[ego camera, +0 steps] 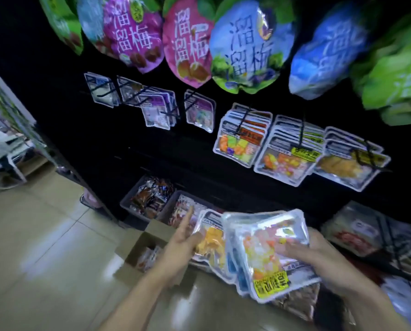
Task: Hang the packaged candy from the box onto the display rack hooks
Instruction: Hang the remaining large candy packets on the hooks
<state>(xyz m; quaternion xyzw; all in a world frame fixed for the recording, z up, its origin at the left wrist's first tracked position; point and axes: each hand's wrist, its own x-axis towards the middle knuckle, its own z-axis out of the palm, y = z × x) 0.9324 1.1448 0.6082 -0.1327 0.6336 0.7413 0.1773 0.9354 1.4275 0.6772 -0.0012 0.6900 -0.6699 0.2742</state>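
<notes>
Candy packs [266, 249]: we hold a fanned stack of flat, glossy packs low in front of the rack, above the open box [149, 247].
Handling: we judge them light, floppy and slippery; they could slide apart.
Where to grip: we would pinch one near its top edge; any hang hole is too blurred to see.
Left hand [183, 237]: supports the stack's left side, forefinger straight.
Right hand [319, 254]: grips the right side, fingers over the front pack.
Hooks [301, 130]: middle row, well above, already carrying similar packs.

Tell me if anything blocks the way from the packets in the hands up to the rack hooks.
Nothing visible does. The candy packets, held by the left hand and right hand, sit below the hooks with open space between, though those hooks already carry packets.
</notes>
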